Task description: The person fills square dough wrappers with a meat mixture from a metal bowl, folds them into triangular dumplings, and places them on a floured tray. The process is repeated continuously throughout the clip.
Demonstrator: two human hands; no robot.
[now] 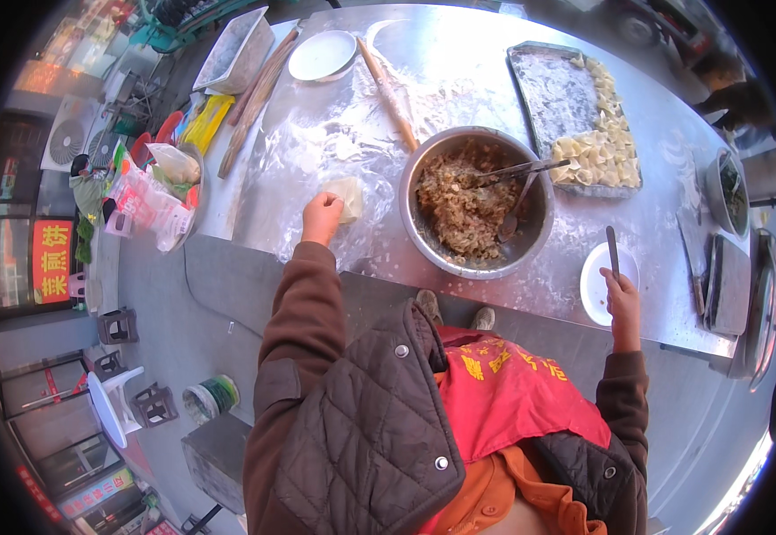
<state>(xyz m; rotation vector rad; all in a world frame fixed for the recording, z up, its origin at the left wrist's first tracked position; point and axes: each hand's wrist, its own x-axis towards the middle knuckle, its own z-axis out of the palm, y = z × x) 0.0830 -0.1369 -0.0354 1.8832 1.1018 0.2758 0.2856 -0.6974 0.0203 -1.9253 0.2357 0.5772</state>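
On the floured metal table, my left hand [323, 215] has its fingertips at the near left edge of a small stack of dough wrappers [346, 198]. My right hand [622, 301] grips a flat metal spatula [612, 253] by its lower end, over a white plate [594, 284]. Between my hands stands a large steel bowl [409, 224] of minced filling [458, 194], with tongs [518, 168] and a spoon [509, 224] in it. Folded dumplings [598, 157] fill the right side and near end of a floured tray [551, 87] beyond the bowl.
A wooden rolling pin [386, 93] lies behind the bowl, near a white plate [322, 55]. Long wooden sticks [257, 100] and a floury bin [235, 50] are at the far left. A cleaver [692, 251] and a bowl of greens [729, 194] lie at the right.
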